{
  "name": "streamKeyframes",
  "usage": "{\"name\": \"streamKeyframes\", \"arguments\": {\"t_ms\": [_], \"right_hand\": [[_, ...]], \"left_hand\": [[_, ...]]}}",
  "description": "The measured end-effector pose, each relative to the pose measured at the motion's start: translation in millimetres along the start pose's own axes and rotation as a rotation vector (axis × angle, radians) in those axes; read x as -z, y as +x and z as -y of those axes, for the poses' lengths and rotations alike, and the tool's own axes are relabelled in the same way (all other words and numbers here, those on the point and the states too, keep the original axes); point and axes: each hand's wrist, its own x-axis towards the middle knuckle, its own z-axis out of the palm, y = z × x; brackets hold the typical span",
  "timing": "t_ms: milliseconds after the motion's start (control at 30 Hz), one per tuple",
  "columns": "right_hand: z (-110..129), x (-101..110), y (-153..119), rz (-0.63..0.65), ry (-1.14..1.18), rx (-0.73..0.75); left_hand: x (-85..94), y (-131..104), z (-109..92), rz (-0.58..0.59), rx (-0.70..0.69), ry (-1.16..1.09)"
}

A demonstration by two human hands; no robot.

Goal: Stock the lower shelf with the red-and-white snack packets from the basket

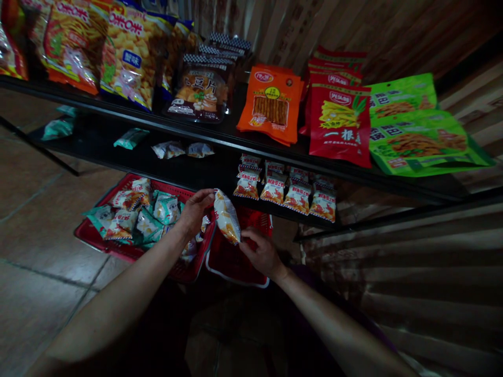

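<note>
Between my two hands hangs a small white and orange snack bag (227, 215), tilted, above a red basket. My left hand (196, 209) pinches its upper end. At the lower end, the fingers of my right hand (261, 252) close on the corner. Below and left stands a red shopping basket (88, 238) with several small snack bags in it, teal-and-white ones (149, 229) and orange-and-white ones (121, 224). A second red basket (231, 267) is under the bag I hold. On the lower shelf, similar small bags (273, 187) stand in rows.
The black upper shelf (228, 133) bears bigger snack bags: yellow ones (131, 57), brown ones (202, 89), orange ones (271, 104), red ones (340, 120) and green ones (428, 141). Teal packets (131, 138) and pale packets (168, 150) lie on the lower shelf. A corrugated wall (396, 272) is at right.
</note>
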Motion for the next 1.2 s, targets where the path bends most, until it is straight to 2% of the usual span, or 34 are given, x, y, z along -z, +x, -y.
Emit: {"name": "streamKeyframes", "arguments": {"t_ms": [133, 300, 500, 667, 800, 933, 1067, 1200], "right_hand": [[1, 0, -3, 0.043, -0.014, 0.005], [-4, 1, -6, 0.024, -0.067, 0.081], [-10, 7, -6, -0.046, -0.199, 0.124], [-11, 12, -6, -0.030, -0.221, 0.124], [-10, 12, -6, -0.026, -0.309, 0.209], [-7, 12, -6, -0.004, -0.412, 0.266], [-4, 7, -9, 0.038, -0.522, 0.275], [-5, -2, -14, 0.069, -0.536, 0.280]], "left_hand": [[4.7, 4, 3, 0.056, -0.016, 0.046], [5.4, 8, 3, -0.067, 0.008, 0.000], [3.2, 6, 2, -0.066, -0.010, 0.008], [6.0, 8, 6, 0.010, 0.079, -0.058], [5.1, 8, 9, 0.049, 0.159, -0.121], [2.8, 6, 10, 0.018, 0.157, -0.124], [5.9, 8, 10, -0.015, 0.237, -0.107], [8.7, 10, 11, -0.081, 0.253, -0.095]]}}
